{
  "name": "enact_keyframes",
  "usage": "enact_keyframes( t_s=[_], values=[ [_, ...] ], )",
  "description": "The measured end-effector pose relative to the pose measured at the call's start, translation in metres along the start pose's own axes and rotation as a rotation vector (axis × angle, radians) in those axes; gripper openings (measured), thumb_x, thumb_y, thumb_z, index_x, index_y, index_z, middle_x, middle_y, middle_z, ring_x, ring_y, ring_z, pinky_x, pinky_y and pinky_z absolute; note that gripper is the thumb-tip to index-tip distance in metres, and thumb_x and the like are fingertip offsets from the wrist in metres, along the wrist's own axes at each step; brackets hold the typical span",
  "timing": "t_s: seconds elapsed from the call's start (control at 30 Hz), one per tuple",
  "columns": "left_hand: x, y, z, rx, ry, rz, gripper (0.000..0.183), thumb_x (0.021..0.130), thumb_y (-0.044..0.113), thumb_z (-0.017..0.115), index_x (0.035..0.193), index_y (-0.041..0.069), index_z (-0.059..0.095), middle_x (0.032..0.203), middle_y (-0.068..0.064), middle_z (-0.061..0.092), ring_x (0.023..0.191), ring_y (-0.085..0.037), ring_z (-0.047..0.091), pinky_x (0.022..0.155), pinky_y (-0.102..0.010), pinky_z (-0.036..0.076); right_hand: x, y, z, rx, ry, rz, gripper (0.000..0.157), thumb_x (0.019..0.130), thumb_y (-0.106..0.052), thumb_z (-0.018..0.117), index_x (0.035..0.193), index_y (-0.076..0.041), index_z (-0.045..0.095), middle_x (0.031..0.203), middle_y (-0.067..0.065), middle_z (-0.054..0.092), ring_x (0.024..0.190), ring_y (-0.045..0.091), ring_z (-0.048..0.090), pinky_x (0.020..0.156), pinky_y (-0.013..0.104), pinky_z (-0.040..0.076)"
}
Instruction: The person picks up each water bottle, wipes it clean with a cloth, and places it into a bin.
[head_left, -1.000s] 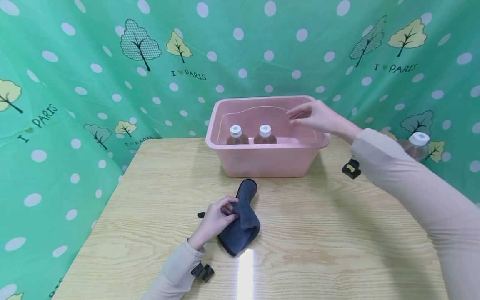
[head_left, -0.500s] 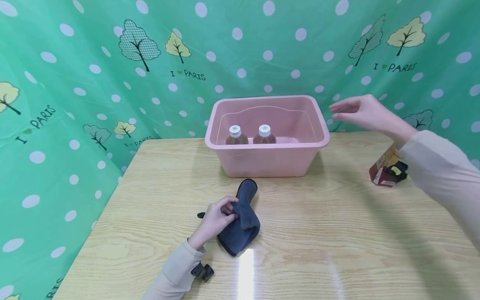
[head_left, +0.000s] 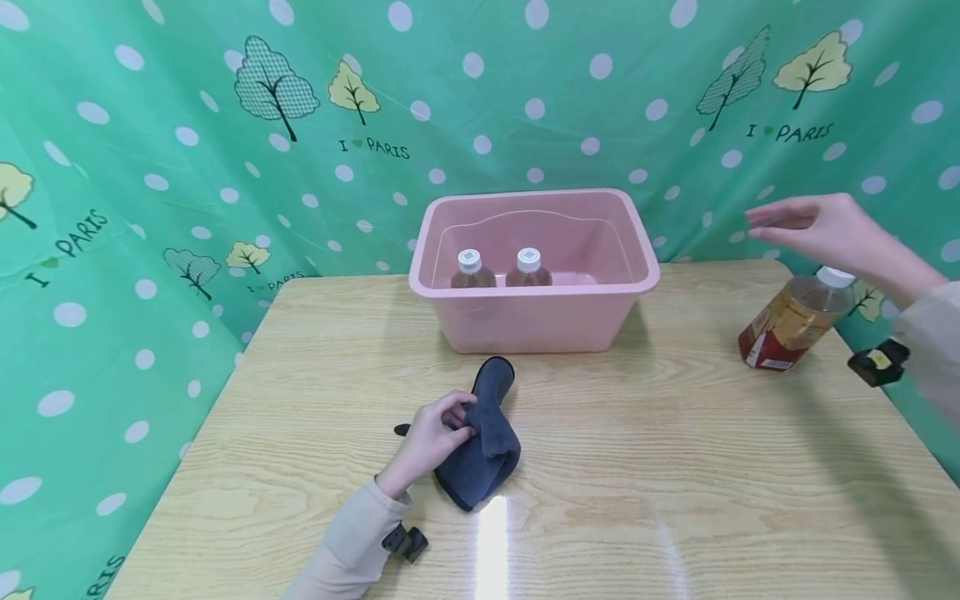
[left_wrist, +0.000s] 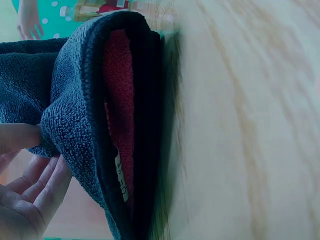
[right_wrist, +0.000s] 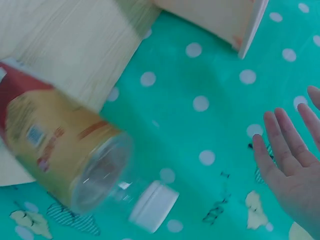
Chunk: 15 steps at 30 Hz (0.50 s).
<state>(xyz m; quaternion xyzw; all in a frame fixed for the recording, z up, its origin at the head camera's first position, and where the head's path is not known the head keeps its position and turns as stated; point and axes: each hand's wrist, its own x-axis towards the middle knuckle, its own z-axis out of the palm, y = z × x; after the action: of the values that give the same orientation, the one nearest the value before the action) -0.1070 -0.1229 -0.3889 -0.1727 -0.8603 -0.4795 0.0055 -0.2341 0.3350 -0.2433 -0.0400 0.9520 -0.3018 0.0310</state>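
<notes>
My left hand (head_left: 429, 437) pinches a fold of a dark blue-grey cloth (head_left: 480, 467) that lies bunched on the table. Up close in the left wrist view, the cloth (left_wrist: 82, 95) is fuzzy with black edging, and a red inner side and white label show inside the fold. Off to the right, my right hand (head_left: 832, 233) is in the air with nothing in it, fingers extended in the right wrist view. Just below it stands a large plastic bottle (head_left: 791, 329) with a white cap and a red and tan label.
A pink plastic tub (head_left: 525, 321) stands at the back middle of the wooden table (head_left: 637, 483). Inside it, towards the left, are two white-capped bottles (head_left: 470, 271) of brown drink. A green dotted curtain (head_left: 540, 67) hangs behind and along the left side.
My right hand has moved from over the tub out to the right, above the standing bottle, and that bottle has come into full view. The left hand and cloth stay put.
</notes>
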Motion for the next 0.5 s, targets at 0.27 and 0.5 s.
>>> enact_keyframes(
  t_s=[0.27, 0.5],
  values=[
    [-0.001, 0.001, -0.001, -0.012, 0.003, 0.015, 0.034, 0.068, -0.016, 0.061, 0.100, -0.005, 0.058, 0.074, -0.013, 0.053, 0.067, -0.024, 0.058, 0.063, -0.030, 0.050, -0.013, 0.030, -0.002, -0.027, 0.069, 0.066, 0.062, 0.086, -0.047, 0.045, 0.132, -0.005, 0.039, 0.132, 0.019, 0.040, 0.115, 0.023, 0.043, 0.086, 0.057, 0.033],
    [-0.001, 0.002, -0.001, -0.008, 0.006, 0.013, 0.034, 0.068, -0.016, 0.061, 0.099, -0.005, 0.058, 0.074, -0.014, 0.053, 0.067, -0.024, 0.057, 0.063, -0.029, 0.049, -0.026, 0.053, -0.005, -0.007, 0.077, 0.116, 0.064, 0.087, -0.047, 0.041, 0.134, -0.003, 0.034, 0.134, 0.025, 0.034, 0.110, 0.022, 0.043, 0.087, 0.061, 0.030]
  ],
)
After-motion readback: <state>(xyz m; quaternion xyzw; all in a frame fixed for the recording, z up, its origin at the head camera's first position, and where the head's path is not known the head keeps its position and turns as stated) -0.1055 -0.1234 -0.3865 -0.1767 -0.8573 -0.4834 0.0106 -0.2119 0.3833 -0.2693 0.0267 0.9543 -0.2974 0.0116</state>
